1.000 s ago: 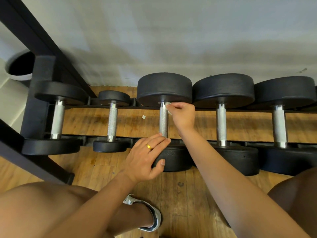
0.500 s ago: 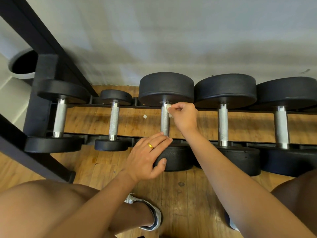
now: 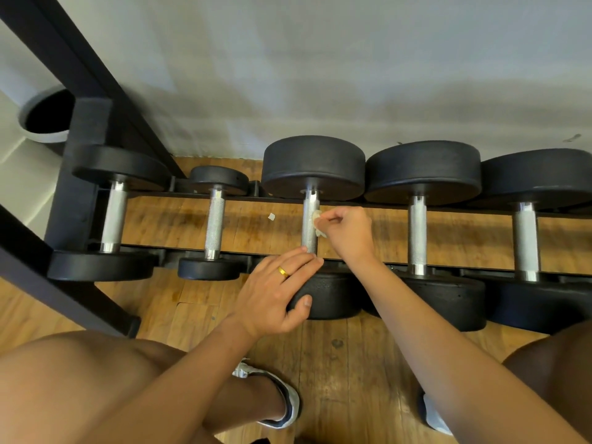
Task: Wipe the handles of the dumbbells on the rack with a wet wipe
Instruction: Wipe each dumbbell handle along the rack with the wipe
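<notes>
White wet wipe (image 3: 317, 223) barely visible in right hand (image 3: 347, 230).

Head view, steeply down, close above rack (image 3: 80, 219)
</notes>
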